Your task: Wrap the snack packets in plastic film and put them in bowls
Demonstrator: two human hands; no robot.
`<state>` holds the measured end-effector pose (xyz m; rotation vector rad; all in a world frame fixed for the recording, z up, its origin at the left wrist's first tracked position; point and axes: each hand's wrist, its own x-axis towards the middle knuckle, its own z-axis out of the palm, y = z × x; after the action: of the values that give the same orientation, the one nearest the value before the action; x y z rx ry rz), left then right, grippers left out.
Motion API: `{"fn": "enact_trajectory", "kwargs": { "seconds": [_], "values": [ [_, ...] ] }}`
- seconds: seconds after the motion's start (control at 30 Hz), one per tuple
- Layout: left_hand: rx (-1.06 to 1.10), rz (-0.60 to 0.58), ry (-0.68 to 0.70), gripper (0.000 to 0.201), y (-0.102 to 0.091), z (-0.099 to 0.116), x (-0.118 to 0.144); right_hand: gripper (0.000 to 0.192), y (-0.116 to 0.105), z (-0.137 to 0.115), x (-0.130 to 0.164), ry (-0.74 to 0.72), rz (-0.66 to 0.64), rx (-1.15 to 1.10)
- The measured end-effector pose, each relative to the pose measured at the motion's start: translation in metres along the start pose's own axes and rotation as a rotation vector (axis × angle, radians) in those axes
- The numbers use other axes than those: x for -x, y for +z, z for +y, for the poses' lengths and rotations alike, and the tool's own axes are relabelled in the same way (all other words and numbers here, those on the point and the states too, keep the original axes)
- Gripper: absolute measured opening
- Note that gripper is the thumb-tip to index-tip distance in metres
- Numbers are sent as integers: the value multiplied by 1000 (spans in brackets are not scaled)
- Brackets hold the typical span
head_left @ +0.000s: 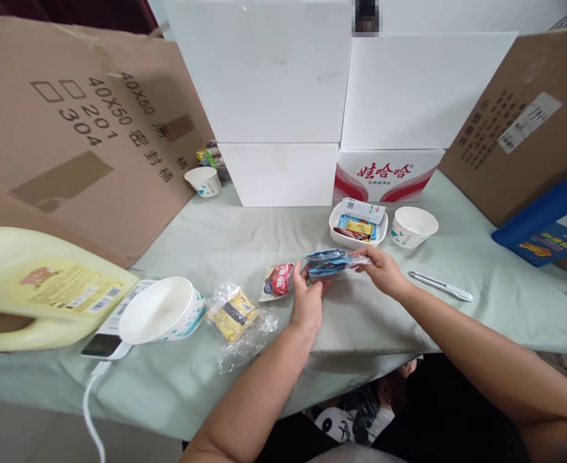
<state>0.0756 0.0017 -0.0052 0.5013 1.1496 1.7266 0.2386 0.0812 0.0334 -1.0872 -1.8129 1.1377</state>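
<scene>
Both hands are on a clear plastic bag with blue packets [329,263] in it, just above the cloth. My right hand [384,271] pinches the bag's loose right end. My left hand [307,302] grips its left side, its fingertips partly hidden. Beside my left thumb lies a red and cream snack packet [276,283]. Further left, a yellow packet [235,315] rests in crumpled clear wrap. Behind the right hand is a white tray [358,242] holding several small packets, with a white paper bowl [413,228] next to it.
A white pen-like cutter [440,286] lies to the right. At left stand a tilted paper bowl [161,312], a cabled white device [107,346] and a large yellow jug [47,289]. White boxes [278,173] and cardboard walls [76,128] enclose the table. A blue bottle [548,225] leans at right.
</scene>
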Motion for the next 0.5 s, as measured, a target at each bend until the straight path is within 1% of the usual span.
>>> {"fn": "enact_trajectory", "kwargs": {
  "seconds": [0.07, 0.13, 0.17, 0.23, 0.3, 0.37, 0.4, 0.43, 0.5],
  "values": [
    [-26, -42, -6, 62, 1, -1, 3, 19, -5, 2, 11, 22, -1, -28],
    [-55, -73, -15, 49, 1, -1, 5, 21, -6, 4, 20, -9, 16, 23],
    [-69, -82, -17, 43, 1, -1, 6, 24, -5, 5, 23, -56, 21, 70],
    [-100, -92, -7, 37, 0, -1, 7, 38, -1, 8, 29, -201, 5, 185],
    [-131, -111, 1, 37, -1, -3, 8, 55, 4, 10, 33, -354, -27, 295],
    [-147, -135, -6, 39, -1, -5, 10, 66, 9, 11, 36, -440, -17, 402],
    [-148, -146, -12, 40, 0, -5, 12, 66, 11, 11, 38, -455, 7, 448],
    [-145, -157, -15, 41, 1, -5, 14, 62, 11, 10, 39, -459, 31, 481],
    [-128, -174, 3, 43, 3, -2, 21, 48, 8, 6, 41, -450, 62, 504]
  ]
}}
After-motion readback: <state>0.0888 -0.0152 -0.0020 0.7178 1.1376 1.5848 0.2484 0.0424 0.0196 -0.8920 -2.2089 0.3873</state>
